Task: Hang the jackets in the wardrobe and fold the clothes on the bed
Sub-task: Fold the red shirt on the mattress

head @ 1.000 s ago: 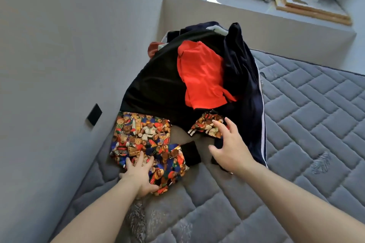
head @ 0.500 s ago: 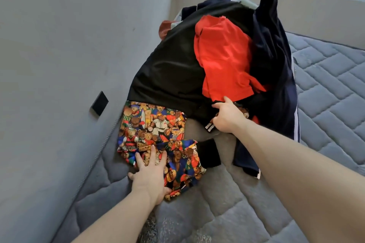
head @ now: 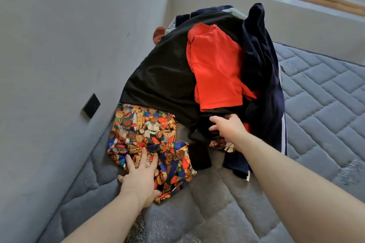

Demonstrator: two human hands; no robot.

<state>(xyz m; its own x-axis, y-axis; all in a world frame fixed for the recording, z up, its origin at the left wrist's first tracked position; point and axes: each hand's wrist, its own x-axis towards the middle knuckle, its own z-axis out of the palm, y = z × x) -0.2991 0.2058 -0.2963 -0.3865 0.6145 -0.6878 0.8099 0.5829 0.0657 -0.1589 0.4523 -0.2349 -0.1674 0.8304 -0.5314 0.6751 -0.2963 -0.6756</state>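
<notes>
- The bear-print garment [head: 146,134] lies flat on the bed [head: 325,108], just in front of the clothes pile [head: 197,77], close to the wall [head: 59,45]
- A second piece of the same print [head: 221,143] peeks out under the pile's near edge, beneath our right hand [head: 227,126]
- The red top [head: 215,69] sits on the pile, above that hand, with the navy striped garment [head: 264,85] draped down the pile's right flank
- We judge that tugging the buried piece could drag the black cloth [head: 164,77] and the red top forward over the print; a slack left hand [head: 140,173] would let it bunch
- Our left hand presses the print's near edge, fingers [head: 143,154] spread and straight, holding nothing
- Our right hand reaches to the pile's near edge, fingers curled into dark cloth there; what exactly it grips we cannot tell
</notes>
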